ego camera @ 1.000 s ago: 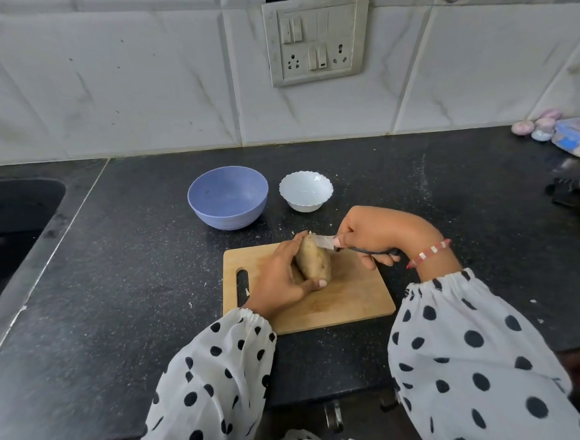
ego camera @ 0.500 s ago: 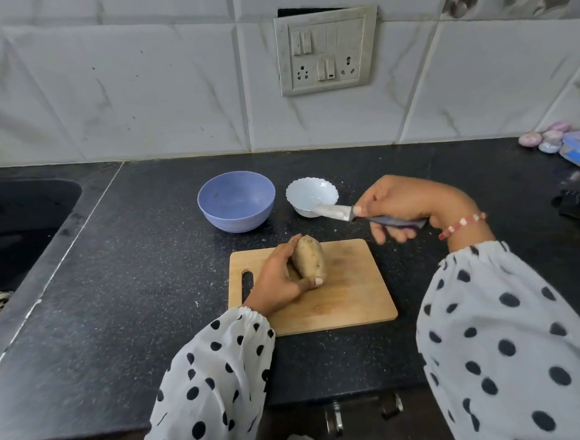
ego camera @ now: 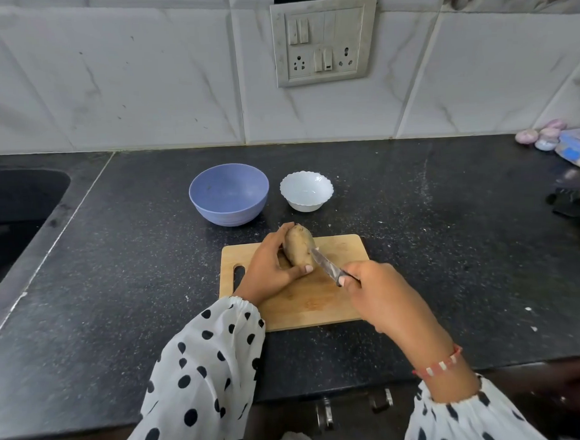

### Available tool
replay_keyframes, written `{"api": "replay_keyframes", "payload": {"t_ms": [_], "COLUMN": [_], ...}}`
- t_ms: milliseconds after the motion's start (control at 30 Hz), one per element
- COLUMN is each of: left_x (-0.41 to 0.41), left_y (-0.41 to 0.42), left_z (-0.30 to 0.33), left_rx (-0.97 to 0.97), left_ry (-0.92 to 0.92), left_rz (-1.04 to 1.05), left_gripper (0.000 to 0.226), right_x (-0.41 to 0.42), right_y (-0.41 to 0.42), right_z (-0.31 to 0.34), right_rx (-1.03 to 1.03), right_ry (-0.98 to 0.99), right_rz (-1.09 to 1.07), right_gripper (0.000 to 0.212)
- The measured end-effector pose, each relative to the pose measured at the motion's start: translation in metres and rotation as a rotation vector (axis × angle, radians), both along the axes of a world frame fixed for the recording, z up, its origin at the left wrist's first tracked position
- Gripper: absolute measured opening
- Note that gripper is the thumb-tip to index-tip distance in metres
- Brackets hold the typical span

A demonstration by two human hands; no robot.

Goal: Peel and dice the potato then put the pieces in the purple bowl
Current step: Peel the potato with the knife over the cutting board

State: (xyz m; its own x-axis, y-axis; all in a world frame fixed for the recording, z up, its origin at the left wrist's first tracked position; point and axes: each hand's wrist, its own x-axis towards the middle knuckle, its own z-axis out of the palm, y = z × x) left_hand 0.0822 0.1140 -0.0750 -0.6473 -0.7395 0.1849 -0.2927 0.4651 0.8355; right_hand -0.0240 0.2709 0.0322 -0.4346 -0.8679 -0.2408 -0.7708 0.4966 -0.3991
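Peel step, just starting. Left hand (ego camera: 270, 266) grips potato (ego camera: 299, 246), skin fully on, propped over far-left part of cutting board (ego camera: 322, 305). Right hand (ego camera: 381, 294) wrapped round knife (ego camera: 327, 265) handle, blade tip touching potato's right side. Purple bowl (ego camera: 228, 194) w/ nothing in it, behind board on black surface (ego camera: 449, 246); white bowl (ego camera: 306, 191) beside it. Next prob: shallow blade angle under skin, keep left thumb off cut path, turn potato betw strokes
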Motion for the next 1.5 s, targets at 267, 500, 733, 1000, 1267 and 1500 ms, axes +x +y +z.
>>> {"api": "replay_keyframes", "payload": {"t_ms": [267, 500, 733, 1000, 1267, 1500], "left_x": [0.001, 0.001, 0.003, 0.004, 0.002, -0.007], "left_y": [0.0, -0.002, -0.006, -0.009, -0.013, -0.01], "left_z": [0.0, 0.0, 0.001, 0.003, 0.007, 0.011], "left_rx": [-0.029, -0.032, -0.041, -0.046, -0.082, -0.106], "left_ry": [-0.021, -0.031, -0.052, -0.035, -0.043, -0.024], "left_rz": [0.006, -0.001, -0.026, -0.07, 0.004, 0.038], "left_gripper": [0.089, 0.089, 0.089, 0.087, 0.051, 0.042], "right_x": [0.006, 0.001, 0.001, 0.018, 0.031, 0.031], "right_y": [0.001, -0.021, -0.014, -0.004, -0.015, -0.004], "right_z": [-0.006, 0.001, -0.001, -0.016, -0.028, -0.054], "right_rx": [-0.022, 0.096, 0.123, 0.034, -0.001, -0.119], "right_ry": [0.075, 0.1, 0.076, 0.16, 0.213, 0.208], "right_rz": [0.016, 0.021, 0.045, 0.077, 0.094, 0.076], "right_gripper": [0.027, 0.022, 0.022, 0.019, 0.026, 0.039]}}
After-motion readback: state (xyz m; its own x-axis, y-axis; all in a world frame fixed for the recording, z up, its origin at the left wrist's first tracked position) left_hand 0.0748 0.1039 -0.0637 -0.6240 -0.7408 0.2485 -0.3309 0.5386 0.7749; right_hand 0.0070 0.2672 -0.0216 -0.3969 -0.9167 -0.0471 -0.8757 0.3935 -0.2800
